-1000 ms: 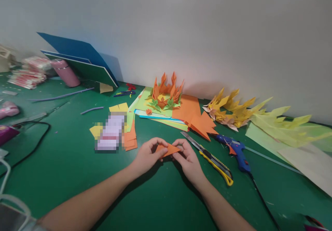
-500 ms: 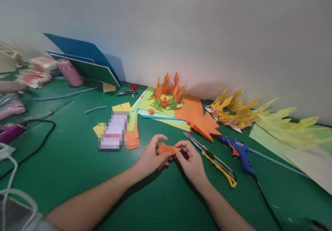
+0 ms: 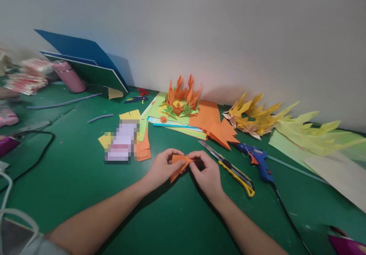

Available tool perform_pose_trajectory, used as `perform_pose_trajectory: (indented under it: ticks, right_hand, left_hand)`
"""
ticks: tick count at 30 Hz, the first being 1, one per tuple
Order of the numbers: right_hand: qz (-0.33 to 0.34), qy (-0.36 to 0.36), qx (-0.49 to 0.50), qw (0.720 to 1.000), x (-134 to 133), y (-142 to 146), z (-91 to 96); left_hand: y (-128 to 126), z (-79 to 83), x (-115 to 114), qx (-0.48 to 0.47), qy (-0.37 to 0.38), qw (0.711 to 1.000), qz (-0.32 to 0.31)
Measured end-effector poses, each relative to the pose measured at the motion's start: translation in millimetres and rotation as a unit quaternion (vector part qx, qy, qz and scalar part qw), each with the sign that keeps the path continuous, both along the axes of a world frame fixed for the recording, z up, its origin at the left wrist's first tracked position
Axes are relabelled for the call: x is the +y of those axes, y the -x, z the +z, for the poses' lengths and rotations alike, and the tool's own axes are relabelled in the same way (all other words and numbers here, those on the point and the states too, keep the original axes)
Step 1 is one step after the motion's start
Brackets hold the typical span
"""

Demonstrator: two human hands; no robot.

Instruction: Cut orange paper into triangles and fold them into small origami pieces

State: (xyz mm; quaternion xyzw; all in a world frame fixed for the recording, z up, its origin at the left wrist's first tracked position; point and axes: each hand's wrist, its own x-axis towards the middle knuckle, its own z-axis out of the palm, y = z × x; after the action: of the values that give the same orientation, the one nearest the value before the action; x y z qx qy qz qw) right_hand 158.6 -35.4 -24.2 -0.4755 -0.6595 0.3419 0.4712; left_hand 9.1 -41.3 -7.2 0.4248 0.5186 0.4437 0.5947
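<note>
A small folded piece of orange paper [image 3: 176,164] is held between my two hands above the green table [image 3: 160,217]. My left hand [image 3: 163,168] grips its left side, thumb lying across the front. At its right corner, my right hand [image 3: 205,170] pinches the paper between thumb and fingers. The fingers behind the paper are partly hidden. Just right of my right hand lies a yellow utility knife [image 3: 234,175] with its blade out. To the left of my left hand are small orange paper pieces [image 3: 143,152] beside a pixelated phone-like object [image 3: 121,142].
An orange folded-paper crown [image 3: 183,98] stands on coloured sheets at the back. Yellow paper crowns [image 3: 254,113] sit at the right, near a blue glue gun [image 3: 259,161] with a cord. A pink bottle [image 3: 69,76] leans by blue boards [image 3: 77,45]. Another person's hand [image 3: 8,93] shows at far left.
The view has shifted, so the table things sit slightly further left and higher. My right fingers have closed in on the paper's right corner, and my hands are nearer together.
</note>
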Motion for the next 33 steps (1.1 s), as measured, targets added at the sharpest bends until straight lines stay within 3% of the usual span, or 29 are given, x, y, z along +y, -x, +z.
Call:
perform_pose_trajectory:
  ticks: [10,18,33]
  right_hand:
    - [-0.028,-0.184,-0.085,0.979,-0.2,1.0,6.2]
    - [-0.023,-0.164,-0.084,0.983,-1.3,4.2,5.7]
    - [-0.039,-0.203,-0.119,0.971,-3.1,6.3,5.5]
  left_hand:
    - [-2.6,8.3,-1.1,-0.092,0.083,0.992,0.013]
    - [-3.3,10.8,-1.1,-0.093,0.112,0.989,0.0]
    - [-10.1,14.2,-2.7,-0.118,0.098,0.988,0.014]
